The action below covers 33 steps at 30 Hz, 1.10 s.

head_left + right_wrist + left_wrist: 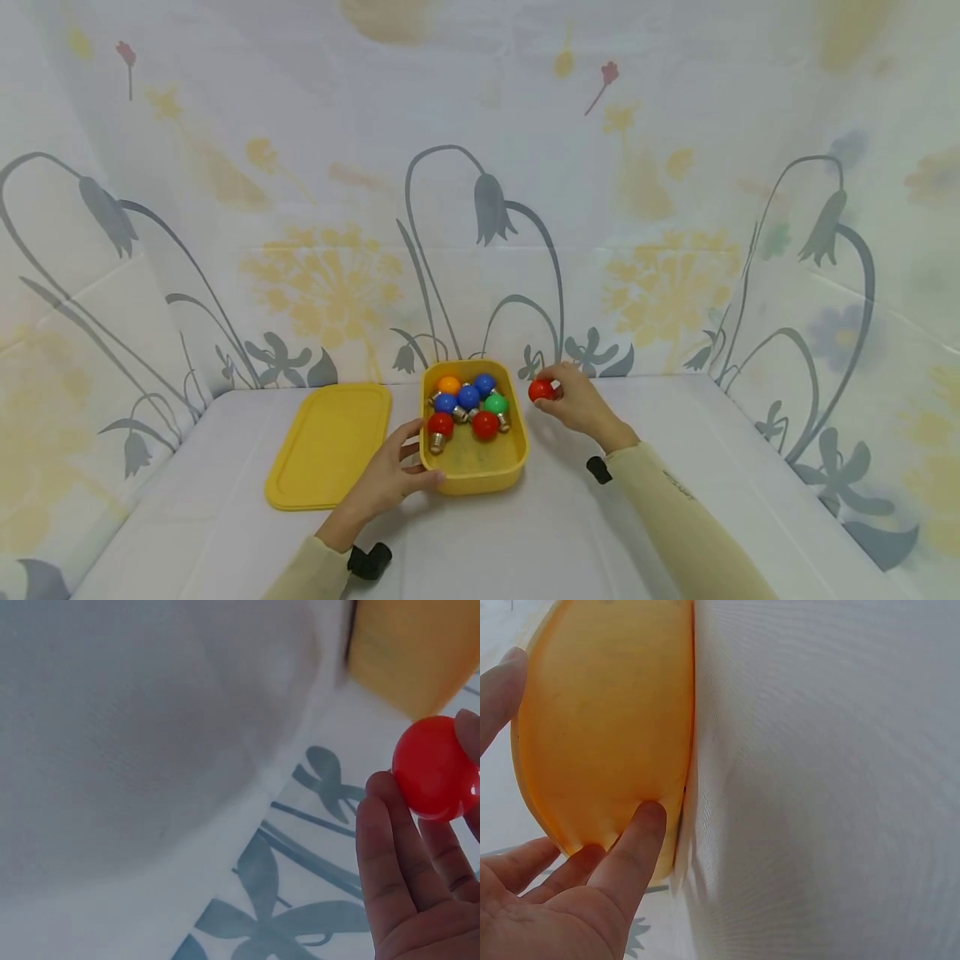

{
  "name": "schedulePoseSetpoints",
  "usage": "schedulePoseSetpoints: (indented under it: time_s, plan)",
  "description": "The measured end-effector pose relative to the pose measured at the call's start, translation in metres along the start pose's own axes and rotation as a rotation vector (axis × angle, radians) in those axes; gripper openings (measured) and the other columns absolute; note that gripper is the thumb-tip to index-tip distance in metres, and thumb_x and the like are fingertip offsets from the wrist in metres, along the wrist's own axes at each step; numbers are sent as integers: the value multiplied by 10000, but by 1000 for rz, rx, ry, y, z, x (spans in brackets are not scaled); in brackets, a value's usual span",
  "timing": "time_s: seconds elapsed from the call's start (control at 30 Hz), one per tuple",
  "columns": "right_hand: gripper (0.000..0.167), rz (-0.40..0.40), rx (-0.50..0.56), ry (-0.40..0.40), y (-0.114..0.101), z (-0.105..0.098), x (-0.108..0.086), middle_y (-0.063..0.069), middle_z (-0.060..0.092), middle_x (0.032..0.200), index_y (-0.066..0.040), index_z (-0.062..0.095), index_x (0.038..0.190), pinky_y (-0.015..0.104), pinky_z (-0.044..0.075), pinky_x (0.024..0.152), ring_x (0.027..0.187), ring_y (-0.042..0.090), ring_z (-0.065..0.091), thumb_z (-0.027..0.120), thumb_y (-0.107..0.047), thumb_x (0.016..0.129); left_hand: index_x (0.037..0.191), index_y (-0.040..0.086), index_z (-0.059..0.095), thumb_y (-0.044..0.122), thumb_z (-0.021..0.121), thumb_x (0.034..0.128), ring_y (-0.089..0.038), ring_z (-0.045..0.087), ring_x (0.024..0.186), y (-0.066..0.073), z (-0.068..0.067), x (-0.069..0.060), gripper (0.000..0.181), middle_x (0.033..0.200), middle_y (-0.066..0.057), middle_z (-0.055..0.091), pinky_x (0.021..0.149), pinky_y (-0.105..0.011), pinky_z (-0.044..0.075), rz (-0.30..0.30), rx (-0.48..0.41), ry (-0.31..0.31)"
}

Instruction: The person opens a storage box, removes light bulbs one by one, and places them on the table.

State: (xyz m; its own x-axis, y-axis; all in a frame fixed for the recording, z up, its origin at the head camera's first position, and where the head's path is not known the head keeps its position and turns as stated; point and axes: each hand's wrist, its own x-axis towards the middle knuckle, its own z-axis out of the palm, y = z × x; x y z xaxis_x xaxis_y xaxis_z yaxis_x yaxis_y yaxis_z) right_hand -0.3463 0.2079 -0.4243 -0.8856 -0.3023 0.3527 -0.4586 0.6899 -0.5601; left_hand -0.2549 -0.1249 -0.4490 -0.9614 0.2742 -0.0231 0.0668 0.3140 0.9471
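Note:
A yellow plastic container point(480, 483) stands on the table with several small colored light bulbs inside. Among them are an orange bulb point(448, 385), a green bulb point(496, 404), blue bulbs point(468, 397) and red bulbs point(485, 426), some with their metal screw bases showing. My left hand point(386, 477) grips the container's near left corner, thumb along the front and fingers against the side wall; the left wrist view shows these fingertips on the wall point(607, 712). To the right of the container, my right hand point(579, 407) pinches a red light bulb point(429, 769) above the table; its base is hidden by the fingers.
A yellow lid point(330, 446) lies flat on the white table point(525, 550), left of the container. Behind the table hangs a floral-printed cloth point(480, 275), which also covers both sides.

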Motion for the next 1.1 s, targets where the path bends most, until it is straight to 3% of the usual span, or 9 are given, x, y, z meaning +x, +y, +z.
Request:
schedulePoseSetpoints:
  time_s: [0.27,0.53,1.1]
  plan:
    - [301,75,-1,-82,12,7,4,47,579,1062,-96,641,1070,304,504,732,804,178,541,764,-134,797,1485,127,297,224,822,758,-352,430,1294,4,2,-2,902,1499,-115,321,954,-414,487,-2,-19,6]
    - [224,80,-47,-146,9,11,10,42,596,984,-93,652,1000,338,501,774,858,204,540,743,-102,796,1484,117,297,209,822,758,-362,431,1292,1,1,-1,901,1496,-125,323,947,-407,492,1,-23,10]
    - [305,162,-142,-168,15,18,11,11,580,1018,-121,635,1073,378,497,840,897,196,537,759,-192,803,1490,111,277,198,821,758,-375,426,1293,-1,1,0,916,1503,-141,302,946,-422,489,22,-30,0]
